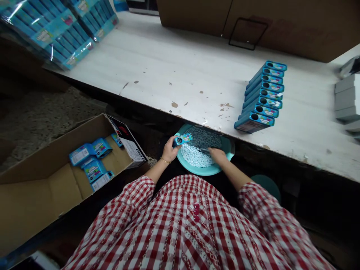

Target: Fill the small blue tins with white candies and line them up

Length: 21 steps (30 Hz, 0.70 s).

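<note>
My left hand (169, 149) is closed around a small blue box (182, 139) with a round hole, held over the left rim of a teal basin (228, 146). The basin sits in my lap below the table edge and holds many small white tablets (194, 156). My right hand (217, 154) reaches into the basin, its fingers curled on the tablets; a thin dark object shows beside its fingertips, and what it holds is unclear.
A row of several blue boxes (263, 96) stands on the white worn table (168, 63). A cardboard carton (42, 187) at my left holds several blue boxes (91, 157). Wrapped packs (53, 30) lie far left; grey blocks (347, 99) right; brown cartons (253, 18) behind.
</note>
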### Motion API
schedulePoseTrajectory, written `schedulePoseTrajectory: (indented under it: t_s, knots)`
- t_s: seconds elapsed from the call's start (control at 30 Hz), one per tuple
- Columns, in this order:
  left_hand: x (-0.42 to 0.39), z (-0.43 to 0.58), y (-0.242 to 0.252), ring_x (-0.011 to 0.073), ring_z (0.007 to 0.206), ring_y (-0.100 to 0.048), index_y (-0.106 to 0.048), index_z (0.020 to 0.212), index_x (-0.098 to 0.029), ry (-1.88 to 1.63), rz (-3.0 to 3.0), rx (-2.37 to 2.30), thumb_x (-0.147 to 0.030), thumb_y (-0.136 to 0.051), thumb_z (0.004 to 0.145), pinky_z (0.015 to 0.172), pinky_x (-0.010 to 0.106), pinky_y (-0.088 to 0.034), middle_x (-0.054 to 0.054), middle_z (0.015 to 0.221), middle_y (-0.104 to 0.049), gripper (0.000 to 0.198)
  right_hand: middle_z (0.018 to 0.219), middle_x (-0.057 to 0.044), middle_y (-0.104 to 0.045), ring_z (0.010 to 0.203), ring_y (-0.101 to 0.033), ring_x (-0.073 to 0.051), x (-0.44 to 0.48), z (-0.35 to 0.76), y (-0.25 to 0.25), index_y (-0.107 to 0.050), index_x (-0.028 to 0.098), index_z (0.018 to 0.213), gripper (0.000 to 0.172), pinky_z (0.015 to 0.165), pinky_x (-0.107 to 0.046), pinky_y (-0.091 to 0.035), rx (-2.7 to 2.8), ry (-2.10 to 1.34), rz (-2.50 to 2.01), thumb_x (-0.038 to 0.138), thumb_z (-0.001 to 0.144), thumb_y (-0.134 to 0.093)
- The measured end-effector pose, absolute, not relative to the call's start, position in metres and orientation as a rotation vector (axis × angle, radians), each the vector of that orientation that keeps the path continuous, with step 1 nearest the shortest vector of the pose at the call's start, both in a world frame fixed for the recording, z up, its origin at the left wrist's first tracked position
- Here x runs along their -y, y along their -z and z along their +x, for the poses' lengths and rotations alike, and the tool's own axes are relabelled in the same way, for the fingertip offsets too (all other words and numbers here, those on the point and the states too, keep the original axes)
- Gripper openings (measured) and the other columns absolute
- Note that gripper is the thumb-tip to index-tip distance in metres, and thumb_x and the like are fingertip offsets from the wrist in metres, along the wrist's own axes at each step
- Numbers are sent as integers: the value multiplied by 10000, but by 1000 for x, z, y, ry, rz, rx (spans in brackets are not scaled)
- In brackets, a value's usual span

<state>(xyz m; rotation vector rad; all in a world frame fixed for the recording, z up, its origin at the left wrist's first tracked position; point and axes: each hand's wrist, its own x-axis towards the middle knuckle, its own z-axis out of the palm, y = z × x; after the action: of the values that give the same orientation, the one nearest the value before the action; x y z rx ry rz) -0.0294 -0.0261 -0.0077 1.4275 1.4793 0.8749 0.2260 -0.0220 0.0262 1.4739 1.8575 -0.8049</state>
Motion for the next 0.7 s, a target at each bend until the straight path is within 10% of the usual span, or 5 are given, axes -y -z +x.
schedulePoseTrajectory:
  t_s: [0.3, 0.7]
  knots:
    - [31, -45, 2, 184, 883, -599, -521, 1052, -172, -936, 1283, -1630, -338, -642, 723, 829, 323, -473, 52, 978, -636, 388, 1132, -97, -615, 1010, -568, -141, 31, 201, 14, -502, 86, 1216, 356, 872, -221, -416, -2050, 1269, 1741, 210, 891, -432]
    - [25, -5, -1, 232, 1025, -570, -518, 1083, -159, -813, 1481, -1475, -198, -590, 717, 917, 370, -441, 95, 1093, -606, 374, 1123, -74, -629, 1008, -590, -201, -1, 230, -129, -565, 194, 1174, 335, 861, -298, -449, -2323, 1114, 1602, 277, 860, -482]
